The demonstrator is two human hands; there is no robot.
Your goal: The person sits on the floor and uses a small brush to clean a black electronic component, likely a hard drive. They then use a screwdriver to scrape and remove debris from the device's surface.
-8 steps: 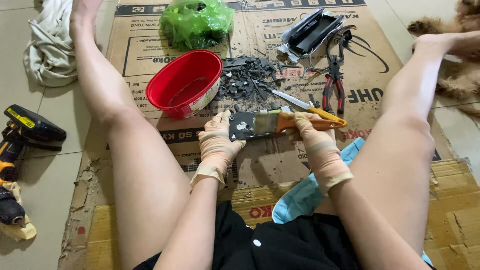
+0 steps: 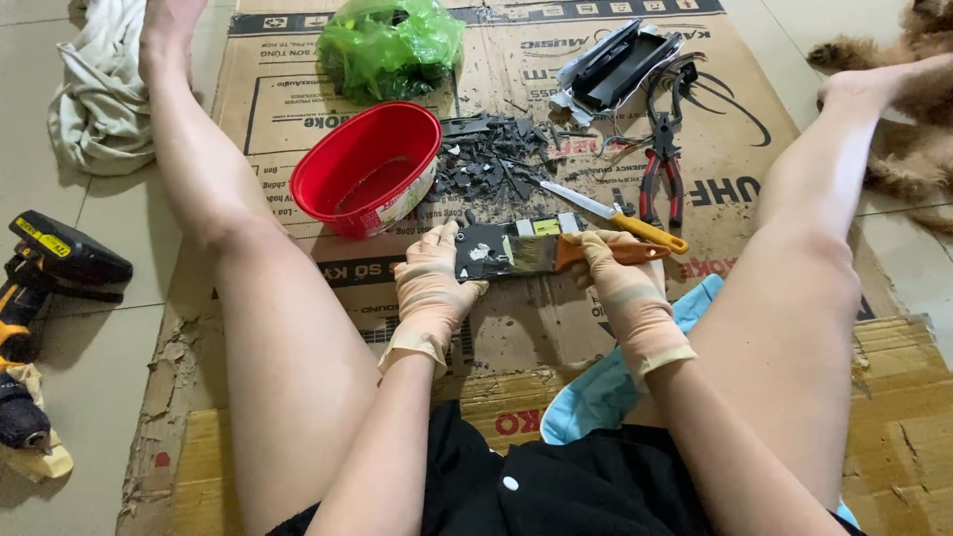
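Fingers of the gloved left hand (image 2: 429, 288) pinch the near-left edge of a small dark rectangular part (image 2: 496, 248), while the gloved right hand (image 2: 620, 288) wraps tightly around the orange handle of a paintbrush (image 2: 556, 252) whose bristles lie across that part. All of this sits on flattened cardboard (image 2: 754, 129) spread over a pale tiled floor (image 2: 109, 347). Left of the dark part and a little beyond it stands a red plastic bowl (image 2: 367, 169); straight beyond the part lies a heap of dark broken fragments (image 2: 491, 164), possibly plastic scraps. Right of the part rest a yellow-handled knife (image 2: 615, 216) and red-handled pliers (image 2: 663, 174). Farther beyond the bowl sits a green plastic bag (image 2: 389, 45). Off the cardboard, far left of the part, lies a black-and-yellow cordless drill (image 2: 55, 263).
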